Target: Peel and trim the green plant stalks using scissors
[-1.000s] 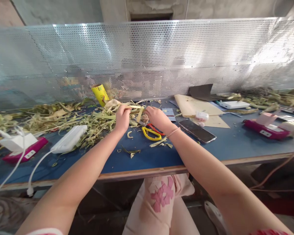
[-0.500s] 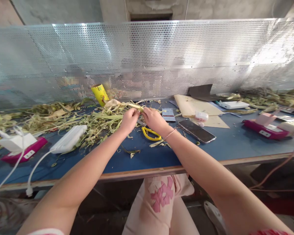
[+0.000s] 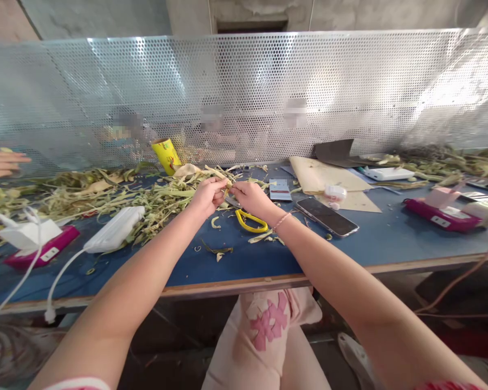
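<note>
My left hand (image 3: 209, 197) and my right hand (image 3: 252, 198) almost meet above the blue table. Both have their fingers pinched on a small pale yellow-green plant piece (image 3: 228, 187); its exact kind is hard to make out, and fingers cover much of it. Scissors with yellow handles (image 3: 252, 223) lie just below my right hand, their blades partly hidden by it. To the left of my left hand spreads a heap of dry green plant stems and leaves (image 3: 166, 200). Small scraps (image 3: 217, 252) lie on the table in front of me.
A yellow tube (image 3: 166, 156) leans behind the heap. A white power bank (image 3: 116, 230) and magenta power strip (image 3: 44, 248) are left; a phone (image 3: 327, 216), earbud case (image 3: 335, 193) and brown paper (image 3: 325, 174) right. Behind stands a perforated metal panel (image 3: 244, 81). Another person's hand (image 3: 4, 163) shows far left.
My left hand has shifted slightly left and its fingers have turned. The long pale stem seen between my hands now shows only as a small piece. Another person's hand has appeared at far left.
</note>
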`<state>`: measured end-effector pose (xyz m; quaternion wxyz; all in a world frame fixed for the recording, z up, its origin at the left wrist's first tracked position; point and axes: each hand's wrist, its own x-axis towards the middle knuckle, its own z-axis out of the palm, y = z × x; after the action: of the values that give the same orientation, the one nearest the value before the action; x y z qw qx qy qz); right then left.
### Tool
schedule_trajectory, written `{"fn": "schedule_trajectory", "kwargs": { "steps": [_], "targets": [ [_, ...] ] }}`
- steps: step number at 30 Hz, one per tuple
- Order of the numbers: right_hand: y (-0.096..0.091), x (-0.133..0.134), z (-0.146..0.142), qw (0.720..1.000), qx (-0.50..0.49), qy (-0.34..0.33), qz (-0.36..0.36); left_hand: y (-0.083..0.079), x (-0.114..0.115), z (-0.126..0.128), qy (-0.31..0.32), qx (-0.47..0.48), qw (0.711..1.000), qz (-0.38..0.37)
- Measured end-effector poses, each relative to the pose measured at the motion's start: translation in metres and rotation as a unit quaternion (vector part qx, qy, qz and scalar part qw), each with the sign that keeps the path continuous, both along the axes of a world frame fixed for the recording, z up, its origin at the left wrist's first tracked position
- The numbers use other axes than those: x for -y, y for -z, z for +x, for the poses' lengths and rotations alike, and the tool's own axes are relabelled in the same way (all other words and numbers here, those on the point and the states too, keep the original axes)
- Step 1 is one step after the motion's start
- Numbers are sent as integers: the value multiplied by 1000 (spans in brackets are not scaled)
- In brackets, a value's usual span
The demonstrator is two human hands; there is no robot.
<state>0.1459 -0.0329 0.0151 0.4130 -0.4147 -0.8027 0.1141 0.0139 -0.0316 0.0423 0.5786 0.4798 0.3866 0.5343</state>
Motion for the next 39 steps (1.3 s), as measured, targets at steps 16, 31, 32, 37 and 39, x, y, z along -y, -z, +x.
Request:
{"fn": "schedule_trajectory", "kwargs": {
  "steps": [16,31,32,37,39],
  "targets": [
    [3,3,1,992,-59,-63,-90,17,-15,-9,-52,-169,969,173],
    [9,-6,-4,960,-199,-54,-187,10,-10,-8,2,-226,966,123],
    [9,-6,-4,956,-214,-59,-192,9,-10,-8,21,-202,974,102],
    [2,0,-6,931,-272,-93,-225,4,-5,-9,60,-141,984,88],
    [-1,2,-6,921,-293,-103,-236,5,-5,-9,58,-142,983,99]
  ]
}}
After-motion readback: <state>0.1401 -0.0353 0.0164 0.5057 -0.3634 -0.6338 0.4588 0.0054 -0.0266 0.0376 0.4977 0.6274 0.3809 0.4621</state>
